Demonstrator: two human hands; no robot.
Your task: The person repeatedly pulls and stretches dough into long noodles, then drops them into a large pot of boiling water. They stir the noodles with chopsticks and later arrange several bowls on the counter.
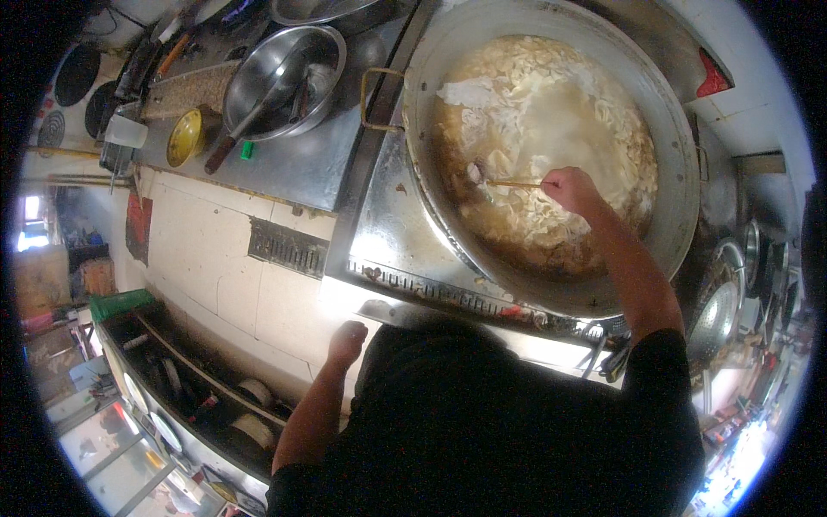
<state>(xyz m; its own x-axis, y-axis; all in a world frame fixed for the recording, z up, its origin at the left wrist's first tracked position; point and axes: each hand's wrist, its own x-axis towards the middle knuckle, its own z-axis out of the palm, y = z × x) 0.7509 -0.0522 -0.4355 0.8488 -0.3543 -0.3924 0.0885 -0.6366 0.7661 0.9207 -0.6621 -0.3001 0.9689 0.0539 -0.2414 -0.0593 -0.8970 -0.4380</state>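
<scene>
A very large round metal pot (672, 161) fills the upper right, holding brown, steaming liquid with many pale, folded sheet-like pieces (549, 81) at its surface. My right hand (572, 189) is over the pot, closed on a thin wooden stick (517, 184), perhaps a chopstick, whose other end points left towards a small whitish lump (474, 172) in the liquid. Whether the stick's tip touches the liquid cannot be told. My left hand (349, 341) hangs in front of the stove edge, fingers curled, with nothing seen in it. A metal cleaver-like blade or sheet (375, 311) lies to its right.
On the steel counter (323, 168) at the left stand a steel bowl (336, 84) with a long-handled ladle (249, 119) and a yellow bowl (185, 137). A perforated strainer (714, 320) is right of the pot. Shelving (194, 413) with stacked items is at lower left.
</scene>
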